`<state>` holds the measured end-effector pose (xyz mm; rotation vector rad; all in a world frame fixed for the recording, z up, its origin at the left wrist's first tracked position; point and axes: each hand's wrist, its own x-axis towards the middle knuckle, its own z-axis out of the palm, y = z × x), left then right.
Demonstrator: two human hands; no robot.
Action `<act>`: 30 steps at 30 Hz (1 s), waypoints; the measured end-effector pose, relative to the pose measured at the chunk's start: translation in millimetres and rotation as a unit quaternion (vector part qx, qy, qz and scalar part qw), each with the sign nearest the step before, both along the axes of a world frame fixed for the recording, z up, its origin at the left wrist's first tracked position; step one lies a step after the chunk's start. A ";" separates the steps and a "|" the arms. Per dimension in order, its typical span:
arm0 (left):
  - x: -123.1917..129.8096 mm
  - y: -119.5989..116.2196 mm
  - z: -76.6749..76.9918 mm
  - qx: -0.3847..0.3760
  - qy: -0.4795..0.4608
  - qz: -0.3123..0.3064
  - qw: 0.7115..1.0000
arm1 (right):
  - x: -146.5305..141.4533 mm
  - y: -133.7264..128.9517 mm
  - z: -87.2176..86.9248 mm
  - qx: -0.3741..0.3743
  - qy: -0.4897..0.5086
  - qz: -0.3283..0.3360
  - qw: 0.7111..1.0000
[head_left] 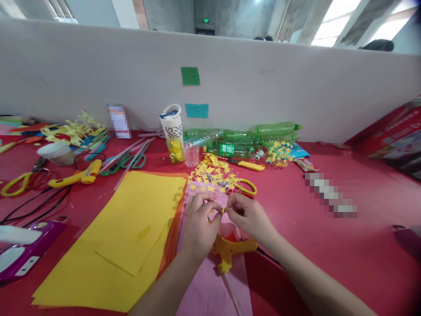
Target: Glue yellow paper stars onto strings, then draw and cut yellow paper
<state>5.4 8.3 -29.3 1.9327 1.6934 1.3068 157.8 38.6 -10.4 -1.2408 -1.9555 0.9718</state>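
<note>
My left hand [202,221] and my right hand [246,215] meet over the pink paper [194,289], thumbs and forefingers pinched together. Between their fingertips is a small yellow paper piece [223,210], mostly hidden, so its shape is unclear. Just below them lies a yellow hot glue gun [230,249] with a clear glue stick [234,295] pointing toward me. Beyond my fingers several yellow paper stars [210,175] are scattered, beside scissors with a yellow handle [247,188]. Sheets of yellow paper [131,224] are stacked left of my left hand.
Green plastic bottles [241,139] lie along the white partition [131,70], near a patterned cup [173,131] and a yellow utility knife [250,166]. A second glue gun [77,174], more scissors [136,158] and a purple device [29,248] occupy the left. A red box [391,131] stands far right.
</note>
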 end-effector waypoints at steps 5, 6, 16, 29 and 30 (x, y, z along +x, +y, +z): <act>-0.4 -0.8 -0.7 0.002 0.013 -0.001 1.000 | -0.7 -0.6 0.1 -0.007 0.002 -0.008 1.000; -0.5 -0.9 -0.6 0.001 0.016 -0.001 1.000 | -1.0 -0.7 0.1 -0.010 0.003 -0.010 1.000; -1.2 0.2 -2.9 0.017 0.016 -0.004 1.000 | -3.8 -1.7 -3.8 -0.027 0.006 -0.025 0.999; -2.2 0.7 -4.1 0.016 -0.014 0.003 1.000 | 5.4 -14.6 -2.2 0.311 -0.100 0.041 0.944; -2.3 0.7 -4.4 0.017 -0.014 0.004 1.000 | 5.4 -14.7 -3.2 0.330 -0.108 0.044 0.937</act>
